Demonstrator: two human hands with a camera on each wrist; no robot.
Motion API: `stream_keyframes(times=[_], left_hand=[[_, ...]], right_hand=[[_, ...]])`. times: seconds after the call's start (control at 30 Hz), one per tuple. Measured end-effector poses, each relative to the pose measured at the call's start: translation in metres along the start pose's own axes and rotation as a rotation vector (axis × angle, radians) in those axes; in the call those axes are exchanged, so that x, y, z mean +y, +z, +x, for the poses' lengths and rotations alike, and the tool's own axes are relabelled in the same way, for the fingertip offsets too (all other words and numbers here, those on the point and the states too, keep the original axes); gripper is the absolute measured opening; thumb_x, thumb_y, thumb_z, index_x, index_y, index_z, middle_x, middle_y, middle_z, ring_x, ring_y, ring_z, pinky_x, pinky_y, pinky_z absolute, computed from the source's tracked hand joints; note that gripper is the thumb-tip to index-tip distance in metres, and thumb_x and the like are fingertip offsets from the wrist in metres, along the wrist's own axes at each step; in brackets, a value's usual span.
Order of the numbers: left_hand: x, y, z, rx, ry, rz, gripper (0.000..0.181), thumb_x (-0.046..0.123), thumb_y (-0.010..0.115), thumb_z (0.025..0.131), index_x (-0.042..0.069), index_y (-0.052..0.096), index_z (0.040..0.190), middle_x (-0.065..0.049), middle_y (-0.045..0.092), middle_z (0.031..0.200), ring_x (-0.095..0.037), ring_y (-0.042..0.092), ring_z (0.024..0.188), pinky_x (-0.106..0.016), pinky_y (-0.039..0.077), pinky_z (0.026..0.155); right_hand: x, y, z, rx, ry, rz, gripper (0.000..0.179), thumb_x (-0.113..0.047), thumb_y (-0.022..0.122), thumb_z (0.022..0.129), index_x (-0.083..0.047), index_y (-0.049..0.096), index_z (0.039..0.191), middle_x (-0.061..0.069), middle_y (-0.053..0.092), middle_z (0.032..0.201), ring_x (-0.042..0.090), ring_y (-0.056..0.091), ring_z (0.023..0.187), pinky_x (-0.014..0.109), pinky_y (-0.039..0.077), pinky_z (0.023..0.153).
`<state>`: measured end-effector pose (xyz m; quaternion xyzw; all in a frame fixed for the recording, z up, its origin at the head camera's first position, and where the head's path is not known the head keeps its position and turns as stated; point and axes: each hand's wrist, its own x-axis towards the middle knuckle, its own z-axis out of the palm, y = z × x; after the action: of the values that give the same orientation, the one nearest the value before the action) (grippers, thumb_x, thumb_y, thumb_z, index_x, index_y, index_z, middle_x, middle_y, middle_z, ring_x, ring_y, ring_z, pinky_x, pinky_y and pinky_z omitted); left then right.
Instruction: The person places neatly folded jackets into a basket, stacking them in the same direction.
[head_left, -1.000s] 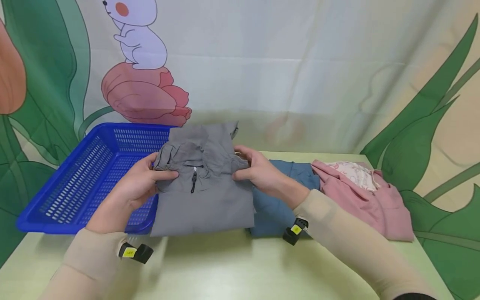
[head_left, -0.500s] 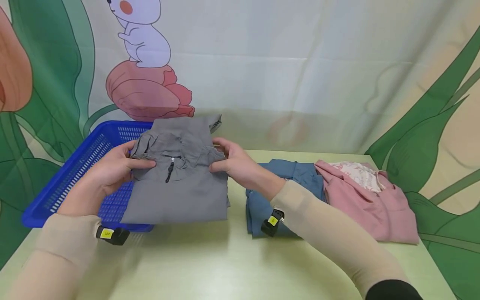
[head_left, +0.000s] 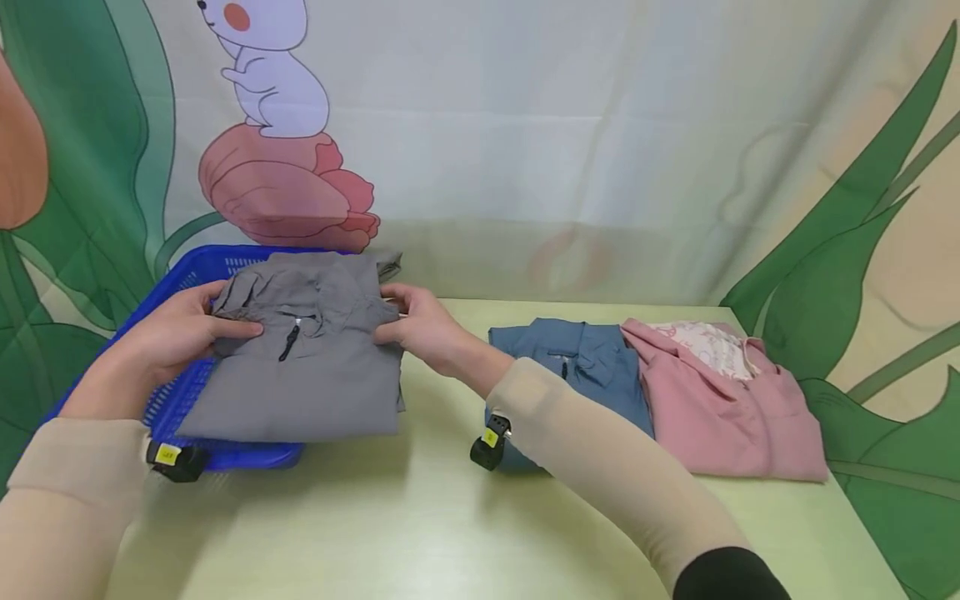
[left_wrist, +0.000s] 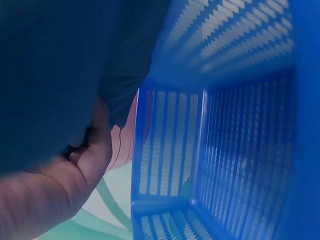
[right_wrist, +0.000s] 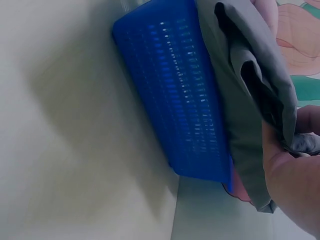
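Observation:
A folded grey jacket (head_left: pixel 330 383) with a short black zip pull is held over the blue plastic basket (head_left: pixel 247 457), covering much of its opening. My left hand (head_left: pixel 172 333) pinches the jacket's left edge near the collar, thumb on top. On the opposite edge, my right hand (head_left: pixel 431 329) grips the cloth the same way, its fingers partly hidden underneath. From the right wrist view, the layered folds of the jacket (right_wrist: pixel 240 100) show above the basket's side wall (right_wrist: pixel 175 85). The left wrist view looks into the slatted basket (left_wrist: pixel 240 145), beside the left hand (left_wrist: pixel 65 185).
On the table (head_left: pixel 360 525), to the right, lies a folded blue garment (head_left: pixel 592 367) with a dark zip pull, partly behind the right forearm. Touching it is a folded pink garment (head_left: pixel 735 417) with a white patterned lining. A printed curtain (head_left: pixel 525 150) hangs behind the table.
Both hands have carried the grey jacket leftward, from beside the basket to over it. More of the blue garment now shows. The basket and the garments on the table stay put.

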<state>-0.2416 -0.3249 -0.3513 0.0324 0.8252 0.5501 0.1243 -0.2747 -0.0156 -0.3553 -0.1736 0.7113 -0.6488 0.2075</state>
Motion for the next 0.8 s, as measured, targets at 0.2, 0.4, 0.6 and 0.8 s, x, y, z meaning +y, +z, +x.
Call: stream_keyframes(times=[0.2,0.4,0.6,0.8], left_hand=[[0.002,-0.017,-0.001,-0.009,-0.011,0.149,0.071,0.011,0.069,0.1,-0.007,0.025,0.153,-0.001,0.063,0.117,-0.01,0.066,0.094,-0.037,0.059,0.08],[0.0,-0.035,0.005,0.0,-0.019,0.306,0.074,0.02,0.071,0.1,-0.007,0.028,0.154,-0.019,0.057,0.133,-0.019,0.062,0.105,-0.039,0.056,0.086],[-0.001,-0.049,0.007,0.01,-0.074,0.409,0.088,0.014,0.066,0.101,-0.015,0.003,0.156,-0.041,0.027,0.151,-0.057,0.027,0.139,-0.07,0.029,0.109],[-0.005,-0.052,0.015,0.04,-0.061,0.631,0.081,0.012,0.067,0.097,-0.025,0.017,0.148,-0.047,0.03,0.143,-0.063,0.031,0.131,-0.071,0.03,0.106]], right_hand=[[0.003,0.014,0.01,0.023,0.019,-0.039,0.07,0.01,0.07,0.089,0.0,0.043,0.153,0.011,0.056,0.136,0.018,0.055,0.117,0.035,0.052,0.096],[0.009,0.028,0.024,0.085,0.004,-0.108,0.066,0.006,0.072,0.09,-0.001,0.047,0.151,0.014,0.053,0.147,0.023,0.052,0.131,0.033,0.05,0.1],[0.014,0.041,0.032,0.116,-0.007,-0.114,0.057,0.003,0.074,0.091,-0.005,0.057,0.144,0.014,0.055,0.143,0.023,0.051,0.133,0.033,0.051,0.098],[0.015,0.045,0.029,0.034,0.001,-0.095,0.052,0.003,0.071,0.094,-0.003,0.056,0.143,0.016,0.062,0.131,0.022,0.064,0.114,0.03,0.056,0.089]])
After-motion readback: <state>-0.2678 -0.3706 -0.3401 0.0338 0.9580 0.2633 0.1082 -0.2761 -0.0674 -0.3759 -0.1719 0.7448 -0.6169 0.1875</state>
